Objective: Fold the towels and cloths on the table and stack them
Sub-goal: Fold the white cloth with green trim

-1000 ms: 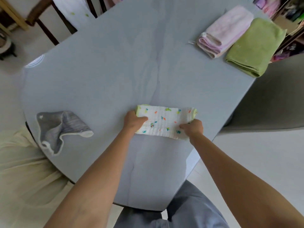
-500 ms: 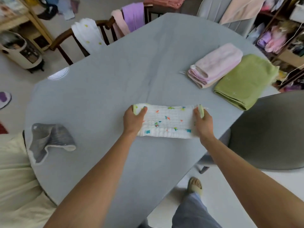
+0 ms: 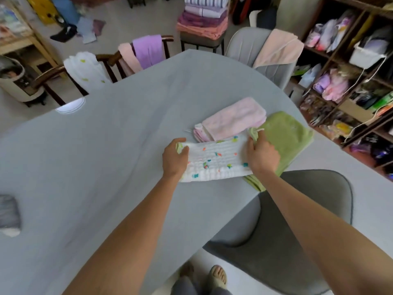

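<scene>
Holding: both hands grip one folded white cloth with small coloured prints, one hand at each short end.
Left hand: the left hand curls its fingers round the cloth's left end, where a pale green trim shows.
Right hand: the right hand pinches the cloth's right end, its fingers closed on the green-trimmed edge.
Cloth position: it sits near the table's right edge, its near long edge drooping onto the grey table; whether the far edge is lifted cannot be told.
Right end: it overlaps the left edge of a folded green towel.
Far edge: it lies just beside, perhaps touching, a folded pink towel.
Folded pair: the pink and green towels lie side by side, touching, along the table's right edge; the green one's near corner reaches that edge.
Left edge: a crumpled grey cloth lies at the table's left edge, well apart from the hands.
Open surface: bare tabletop spreads from the hands toward the far edge and the left edge.
Beyond the right edge: a grey chair stands close against the table, below the right forearm.
Far edge: chairs draped with more cloths stand behind it.
</scene>
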`<state>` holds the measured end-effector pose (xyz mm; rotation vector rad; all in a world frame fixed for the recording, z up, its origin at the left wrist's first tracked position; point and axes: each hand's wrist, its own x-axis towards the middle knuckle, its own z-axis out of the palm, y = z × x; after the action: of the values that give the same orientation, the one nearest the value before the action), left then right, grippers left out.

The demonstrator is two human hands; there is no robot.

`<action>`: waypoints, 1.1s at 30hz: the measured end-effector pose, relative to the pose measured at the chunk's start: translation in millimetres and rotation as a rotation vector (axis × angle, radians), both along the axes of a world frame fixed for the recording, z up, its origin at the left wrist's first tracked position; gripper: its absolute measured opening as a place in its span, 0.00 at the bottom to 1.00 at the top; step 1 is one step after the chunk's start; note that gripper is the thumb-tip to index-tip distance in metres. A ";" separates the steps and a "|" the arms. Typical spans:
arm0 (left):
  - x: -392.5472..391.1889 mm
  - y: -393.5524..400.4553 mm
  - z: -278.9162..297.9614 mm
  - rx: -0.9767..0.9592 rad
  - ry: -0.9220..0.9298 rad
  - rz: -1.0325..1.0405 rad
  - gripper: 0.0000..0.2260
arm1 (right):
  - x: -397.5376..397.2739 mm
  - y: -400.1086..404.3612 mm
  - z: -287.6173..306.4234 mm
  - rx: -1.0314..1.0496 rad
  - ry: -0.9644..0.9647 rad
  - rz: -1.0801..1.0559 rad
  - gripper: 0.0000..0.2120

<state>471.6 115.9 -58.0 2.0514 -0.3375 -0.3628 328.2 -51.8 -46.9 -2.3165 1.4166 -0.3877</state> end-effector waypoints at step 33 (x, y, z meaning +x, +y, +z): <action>60.6 -176.6 -62.3 0.300 -0.004 0.217 0.14 | 144.5 -222.4 -67.4 -0.233 0.346 0.225 0.20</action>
<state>532.2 -60.7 -120.3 2.3562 -0.0614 -0.2888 472.7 -274.2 -114.3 -2.8062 1.2914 -0.0897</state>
